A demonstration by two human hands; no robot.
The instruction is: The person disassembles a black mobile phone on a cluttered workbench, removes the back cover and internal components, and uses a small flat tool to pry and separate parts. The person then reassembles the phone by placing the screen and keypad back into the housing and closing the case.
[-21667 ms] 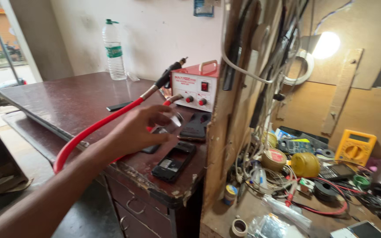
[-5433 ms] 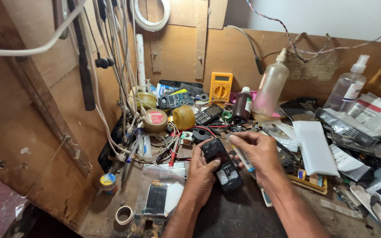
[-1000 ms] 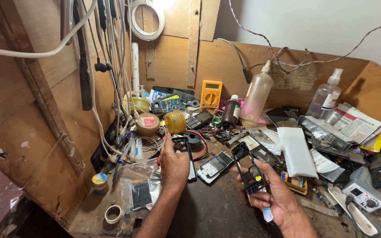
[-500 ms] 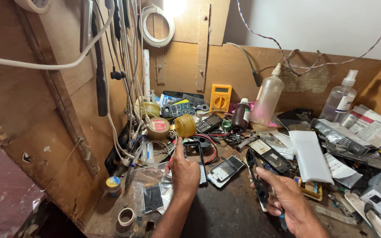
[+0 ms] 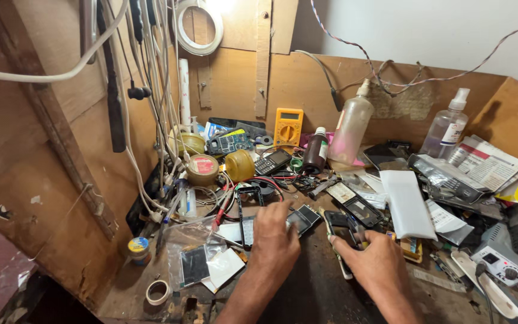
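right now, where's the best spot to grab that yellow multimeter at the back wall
Probably take the yellow multimeter by its two long side edges, coming from the front and slightly above. It stands propped against the wooden back wall, face toward the camera, so its back is blocked while both sides look exposed.

left hand point(image 5: 276, 239) on flat phone point(image 5: 302, 218); right hand point(image 5: 374, 264) gripping dark phone point(image 5: 341, 235)

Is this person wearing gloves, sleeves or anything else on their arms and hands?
No. The left hand and right hand are bare: no gloves, rings, watch or wristband visible. Both forearms are uncovered as far as the frame's lower edge, with no sleeve in view.
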